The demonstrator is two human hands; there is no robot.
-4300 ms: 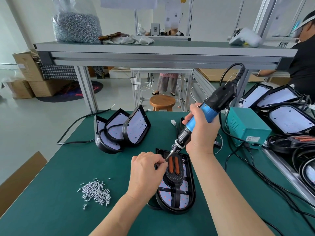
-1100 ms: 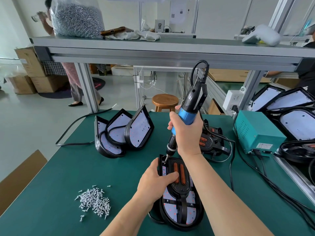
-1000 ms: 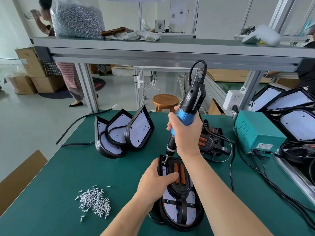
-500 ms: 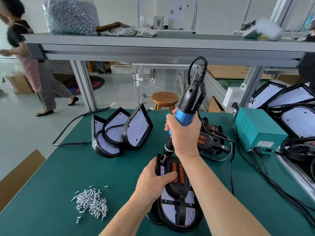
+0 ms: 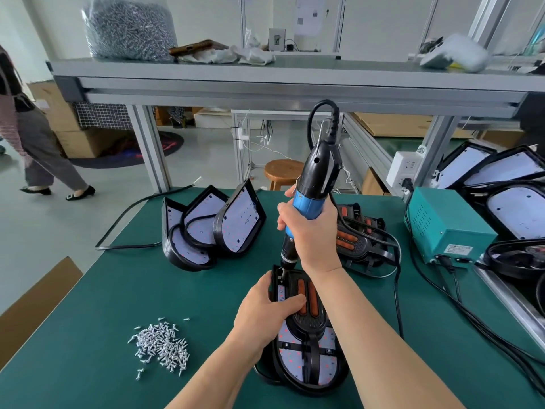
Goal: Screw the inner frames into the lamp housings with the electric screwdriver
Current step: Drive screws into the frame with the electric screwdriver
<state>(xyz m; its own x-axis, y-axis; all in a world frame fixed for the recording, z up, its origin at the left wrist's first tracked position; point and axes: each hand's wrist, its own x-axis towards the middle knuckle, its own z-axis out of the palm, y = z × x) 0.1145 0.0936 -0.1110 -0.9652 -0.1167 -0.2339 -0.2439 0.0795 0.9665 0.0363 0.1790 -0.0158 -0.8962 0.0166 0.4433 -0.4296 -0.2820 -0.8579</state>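
A black lamp housing [image 5: 306, 361] lies flat on the green table in front of me, with a black inner frame [image 5: 308, 317] carrying two orange strips set inside it. My left hand [image 5: 265, 308] grips the housing's left rim, thumb across the frame. My right hand [image 5: 312, 231] holds the blue-and-black electric screwdriver [image 5: 315, 184] nearly upright. Its bit tip [image 5: 282, 272] sits in the housing's far left corner.
A pile of small silver screws [image 5: 162, 345] lies at the near left. Three housings [image 5: 212, 228] lean together at the back left; another framed one [image 5: 359, 240] lies behind my right hand. A teal power box [image 5: 445, 225] and cables [image 5: 472, 314] are on the right, with more lamps [image 5: 519, 208] beyond.
The screwdriver has swung from a slant to nearly upright, its tip staying on the far left corner. My left hand moved from pinching at the bit to gripping the housing rim. A person walks past at left.
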